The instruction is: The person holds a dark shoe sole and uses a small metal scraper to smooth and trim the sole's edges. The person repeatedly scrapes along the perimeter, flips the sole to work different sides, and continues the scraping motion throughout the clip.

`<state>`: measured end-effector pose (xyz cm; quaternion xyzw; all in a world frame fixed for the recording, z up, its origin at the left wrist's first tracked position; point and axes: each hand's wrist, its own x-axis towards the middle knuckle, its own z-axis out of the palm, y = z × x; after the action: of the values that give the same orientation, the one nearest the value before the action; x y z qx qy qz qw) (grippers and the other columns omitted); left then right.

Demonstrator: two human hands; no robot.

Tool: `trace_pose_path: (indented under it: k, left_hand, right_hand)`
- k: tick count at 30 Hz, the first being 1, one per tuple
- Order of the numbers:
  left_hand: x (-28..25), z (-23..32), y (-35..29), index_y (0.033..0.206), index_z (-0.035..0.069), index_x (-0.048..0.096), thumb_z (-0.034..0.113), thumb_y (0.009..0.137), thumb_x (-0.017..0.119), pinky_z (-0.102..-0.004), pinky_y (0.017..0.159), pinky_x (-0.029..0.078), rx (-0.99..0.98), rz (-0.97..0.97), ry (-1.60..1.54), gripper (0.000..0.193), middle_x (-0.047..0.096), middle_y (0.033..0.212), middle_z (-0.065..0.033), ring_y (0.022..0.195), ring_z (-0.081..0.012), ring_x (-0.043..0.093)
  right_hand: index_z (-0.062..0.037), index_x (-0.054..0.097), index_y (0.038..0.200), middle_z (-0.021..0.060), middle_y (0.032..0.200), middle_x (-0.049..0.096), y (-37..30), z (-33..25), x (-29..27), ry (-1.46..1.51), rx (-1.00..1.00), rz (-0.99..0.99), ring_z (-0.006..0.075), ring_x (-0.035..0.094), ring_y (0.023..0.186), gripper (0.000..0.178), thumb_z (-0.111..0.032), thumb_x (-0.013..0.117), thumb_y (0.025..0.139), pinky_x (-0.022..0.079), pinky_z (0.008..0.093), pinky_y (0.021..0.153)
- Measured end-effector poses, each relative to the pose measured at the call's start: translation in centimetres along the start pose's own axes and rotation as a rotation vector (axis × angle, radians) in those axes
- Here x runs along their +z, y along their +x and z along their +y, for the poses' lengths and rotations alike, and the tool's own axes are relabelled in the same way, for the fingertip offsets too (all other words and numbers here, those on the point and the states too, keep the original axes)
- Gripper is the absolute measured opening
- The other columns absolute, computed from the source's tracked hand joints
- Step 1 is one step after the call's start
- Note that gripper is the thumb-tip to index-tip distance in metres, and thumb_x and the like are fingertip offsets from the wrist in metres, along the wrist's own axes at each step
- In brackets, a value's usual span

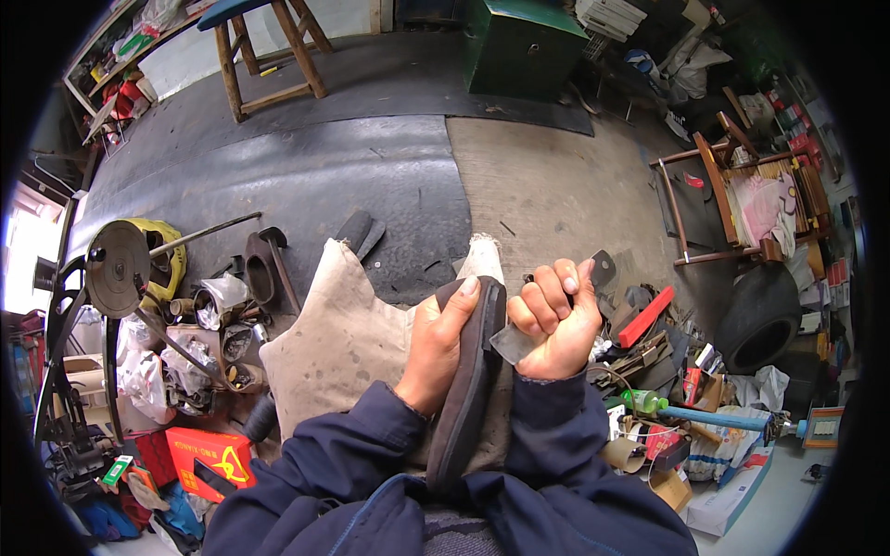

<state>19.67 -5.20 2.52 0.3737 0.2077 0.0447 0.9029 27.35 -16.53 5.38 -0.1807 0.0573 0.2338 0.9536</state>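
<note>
Sole (468,380) stands on edge, gripped by the left hand (436,347), while the right hand (554,320) clenches a knife (513,343) at its rim: trimming underway, needing a steady, shallow cut.

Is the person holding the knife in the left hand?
No, the knife is gripped in the right hand, while the left hand holds the dark shoe sole.

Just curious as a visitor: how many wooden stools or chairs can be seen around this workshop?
2: a wooden stool at the top left on the dark mat, and a wooden chair at the right, piled with things. Clutter may hide others.
</note>
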Motion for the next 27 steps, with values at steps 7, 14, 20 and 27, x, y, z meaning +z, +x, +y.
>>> trace_pose_path:
  k: [7,14,20,27]
  left_hand:
    - [0.0,0.1,0.3,0.105,0.003,0.067,0.032,0.108,0.049,-0.0206,0.069,0.046,0.022,-0.013,0.016,0.035,0.065,0.088,0.0013,0.077,-0.005,0.057]
    - [0.8,0.2,0.1,0.091,0.008,0.063,0.033,0.107,0.051,-0.0212,0.064,0.041,0.051,0.04,-0.044,0.032,0.058,0.081,0.0052,0.071,-0.0037,0.05]
    - [0.7,0.4,-0.1,0.094,0.005,0.067,0.032,0.11,0.044,-0.0227,0.064,0.042,0.069,0.075,0.086,0.039,0.062,0.08,0.003,0.072,-0.0049,0.051]
    - [0.7,0.4,-0.3,0.092,0.006,0.066,0.033,0.11,0.043,-0.0231,0.062,0.04,0.098,0.059,0.12,0.04,0.061,0.079,0.0034,0.071,-0.005,0.05]
  right_hand:
    - [-0.0159,0.041,0.079,-0.0061,0.058,0.027,-0.3,0.6,0.5,-0.058,-0.067,0.0,0.007,0.019,0.044,0.043,-0.048,0.041,0.108,0.023,0.0256,0.041]
    - [-0.0163,0.041,0.078,-0.0069,0.058,0.026,-0.4,1.7,1.3,-0.135,-0.262,0.037,0.0061,0.019,0.044,0.043,-0.047,0.042,0.108,0.023,0.0246,0.041]
    - [-0.0167,0.04,0.077,-0.0068,0.058,0.025,-0.8,1.9,1.7,-0.129,-0.26,0.098,0.0059,0.019,0.044,0.044,-0.048,0.043,0.108,0.022,0.0244,0.041]
    - [-0.0167,0.039,0.077,-0.0067,0.058,0.026,-1.4,1.7,1.8,-0.135,-0.257,0.085,0.0058,0.018,0.043,0.044,-0.048,0.041,0.108,0.022,0.0241,0.041]
